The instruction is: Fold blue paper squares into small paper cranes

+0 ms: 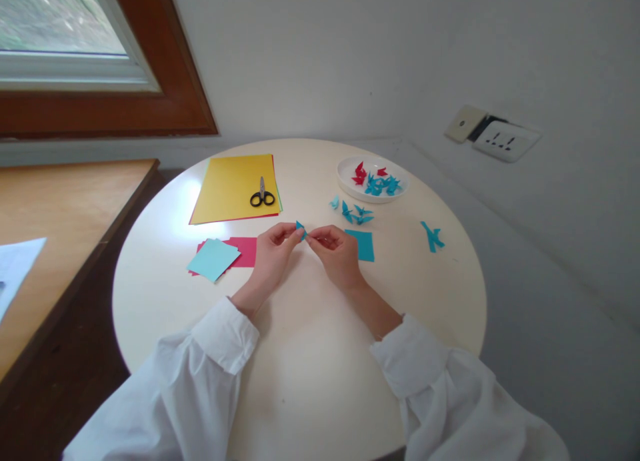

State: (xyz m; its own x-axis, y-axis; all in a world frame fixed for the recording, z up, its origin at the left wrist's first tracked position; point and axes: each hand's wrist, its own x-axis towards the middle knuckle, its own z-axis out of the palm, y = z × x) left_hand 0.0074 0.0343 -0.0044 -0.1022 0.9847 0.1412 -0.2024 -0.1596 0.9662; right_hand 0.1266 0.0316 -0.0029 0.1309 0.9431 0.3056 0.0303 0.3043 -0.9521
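Observation:
Between my fingertips, above the middle of the round table, is a small folded piece of blue paper. My left hand pinches it from the left, and my right hand grips its right side. Part of the paper is covered by my fingers. Beside my right hand lies a blue paper square. Near my left hand are a pink paper stack and light blue paper squares. Several blue paper cranes sit just beyond my right hand.
A white plate at the back right holds red and blue paper cranes. Black-handled scissors rest on large yellow sheets. Blue paper scraps lie at the right of the round table. A wooden desk stands at left.

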